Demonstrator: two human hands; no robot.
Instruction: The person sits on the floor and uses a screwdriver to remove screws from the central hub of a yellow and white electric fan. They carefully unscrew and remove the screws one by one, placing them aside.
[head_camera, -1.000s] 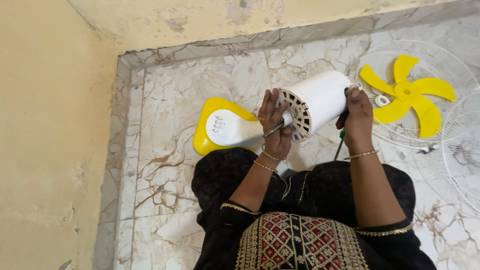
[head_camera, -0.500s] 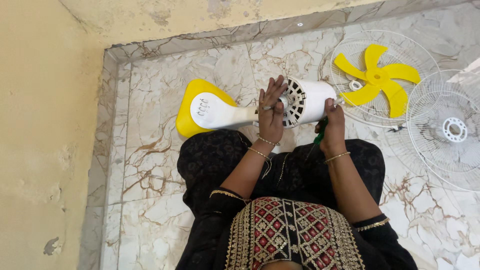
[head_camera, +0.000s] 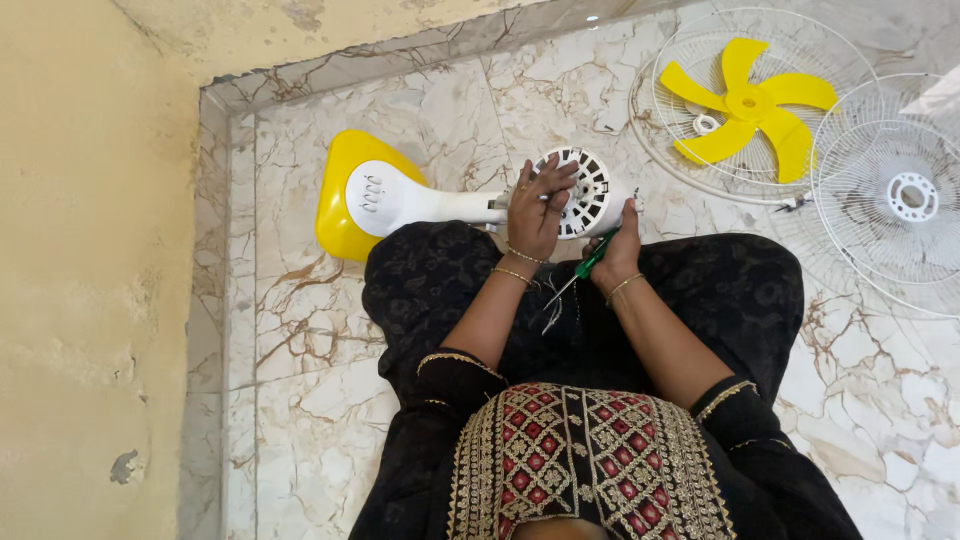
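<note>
Since a moment ago I have tipped the motor (head_camera: 585, 192) up, so its vented round face now looks at me, and my right hand (head_camera: 617, 248) has dropped to its near right edge. Nearest me, a green screwdriver (head_camera: 582, 268) slants across my lap, its handle gripped in my right hand, fingers curled shut round it, tip pointing near and left. My left hand (head_camera: 535, 212) lies flat on the motor's left side, fingers spread and apart, pressing on the vents rather than gripping; a thin metal shaft shows just under the fingers. From the motor a white neck runs left to the base (head_camera: 365, 195), yellow-rimmed, flat on the marble floor (head_camera: 310, 330). Farther right, well apart from my hands, a yellow blade (head_camera: 752, 105) rests in a white grille (head_camera: 660, 120), and a second grille (head_camera: 895, 195) overlaps it on the right.
</note>
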